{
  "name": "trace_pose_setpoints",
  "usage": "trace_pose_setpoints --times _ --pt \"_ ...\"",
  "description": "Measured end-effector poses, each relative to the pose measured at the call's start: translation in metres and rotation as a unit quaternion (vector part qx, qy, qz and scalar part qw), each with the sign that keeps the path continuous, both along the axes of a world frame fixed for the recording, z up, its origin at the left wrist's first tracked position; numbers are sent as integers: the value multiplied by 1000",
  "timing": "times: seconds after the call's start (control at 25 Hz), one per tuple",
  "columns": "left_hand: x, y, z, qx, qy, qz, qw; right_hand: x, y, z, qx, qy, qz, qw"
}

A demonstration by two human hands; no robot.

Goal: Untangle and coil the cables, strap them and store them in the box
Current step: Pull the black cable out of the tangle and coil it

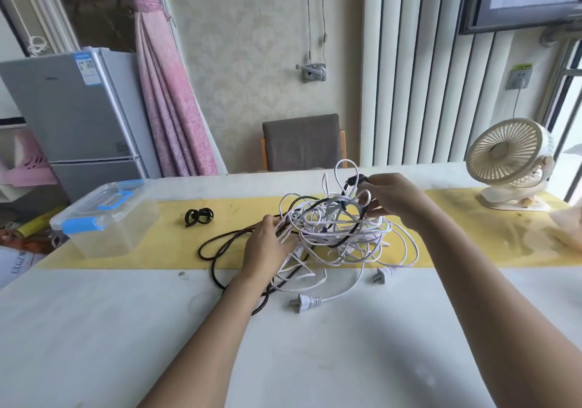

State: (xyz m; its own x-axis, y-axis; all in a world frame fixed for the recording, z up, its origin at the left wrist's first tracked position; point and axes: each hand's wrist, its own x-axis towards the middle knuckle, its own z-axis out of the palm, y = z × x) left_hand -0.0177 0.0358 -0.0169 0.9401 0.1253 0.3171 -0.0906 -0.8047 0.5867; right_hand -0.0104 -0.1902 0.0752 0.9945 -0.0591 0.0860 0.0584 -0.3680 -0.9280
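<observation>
Well, nearest to me on the bench (126, 344), at six o'clock from the tangle (338, 234), lies a white plug (305, 303), with a second plug (379, 277) at five o'clock. Both are free ends lying flat, outside the knot.

My left hand (267, 247) is at the tangle's nine o'clock edge, thumb up, its fingers (285, 245) holding a bunch of white strands. A black cable (217, 250) loops out over the bench toward eight o'clock, then runs back into the heap. The tangle sits on the yellow runner (472, 234), partly lifted. Its white cables (393, 250) loop loosely through one another, with the black one threaded among them.

At one o'clock my right hand (390, 200) is up off the bench, pinching the black cable's end piece (356, 181), a white loop lying against its lower fingers.

I judge all of this to be light, limp and a little springy. The cords should slide over each other but snag wherever a plug meets a loop. So the ends are the places to hold, feeding each back through. Tugging at the middle would only tighten things.

Farther off, the black straps (198, 215) lie at ten o'clock. The clear box (107, 218), lid on, is beyond them at nine. A fan (510, 162) stands at two o'clock, and a chair (302, 141) at twelve behind the bench.
</observation>
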Motion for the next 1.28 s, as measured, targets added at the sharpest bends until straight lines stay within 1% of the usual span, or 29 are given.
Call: trace_pose_setpoints --times 0.04,0.08,0.16,0.2,0.24,0.32,0.36,0.4,0.44,0.48,0.52,0.56,0.6,0.64,0.68,0.76,0.8,0.84,0.92,0.96,1.04,1.08,1.12,1.16,1.2,1.24,1.28 --pt "-1 -2 0 20 -13 4 1000 0 -2 -2 -11 4 -4 1000" --pt "-2 -5 -1 49 -61 5 997 0 -3 -3 -35 7 -17 999" --pt "-5 -18 -5 117 -187 -16 975 1 -5 -4 -94 18 -45 994" --pt "-4 -24 -7 139 -222 -37 964 2 -4 -4 -97 36 -47 994" --pt "-4 -29 -6 152 -220 -70 961 2 -1 -5 -71 63 -43 995" --pt "3 -32 -3 150 -151 -131 968 2 3 -6 53 90 -26 994" --pt "10 -32 -2 143 -116 -146 972 3 6 -7 123 82 -13 989" --pt "18 -31 -2 134 -97 -150 975 3 9 -6 171 66 0 983" --pt "25 -31 0 123 -87 -146 978 4 12 -6 183 43 11 982" --pt "28 -32 2 110 -81 -137 981 4 14 -6 127 7 14 992" --pt "31 -32 5 98 -72 -128 984 3 17 -6 14 -40 5 999" --pt "32 -33 6 85 -62 -117 988 1 19 -3 -103 -86 -8 991" --pt "33 -35 7 70 -50 -100 991 -1 22 0 -179 -123 -17 976" --pt "33 -37 9 58 -43 -78 994 -3 22 5 -212 -127 -15 969" --pt "33 -39 12 47 -36 -53 997 -4 21 9 -223 -102 7 969" --pt "33 -41 19 23 -20 -8 1000 -10 18 16 -255 -19 108 961" --pt "33 -43 23 10 -11 7 1000 -13 18 16 -260 -1 170 950" --pt "32 -44 27 -1 0 15 1000 -14 20 16 -253 -16 220 942" --pt "32 -47 32 -10 16 10 1000 -16 26 12 -247 -115 263 926" --pt "31 -47 34 -7 24 6 1000 -14 29 8 -266 -163 260 914" --pt "30 -46 37 -8 46 5 999 -5 33 -1 -365 -205 228 879" --pt "31 -44 40 -21 65 3 998 1 34 -6 -416 -206 200 863" --pt "31 -41 44 -41 87 -6 995 6 32 -11 -447 -196 170 856" --pt "32 -37 48 -59 107 -25 992 9 30 -15 -458 -180 147 858" --pt "32 -33 52 -76 122 -52 988 11 27 -18 -464 -162 136 860" --pt "32 -28 55 -91 132 -81 984 12 25 -19 -479 -152 140 853" --pt "32 -24 55 -108 138 -107 979 13 25 -21 -504 -154 149 836"
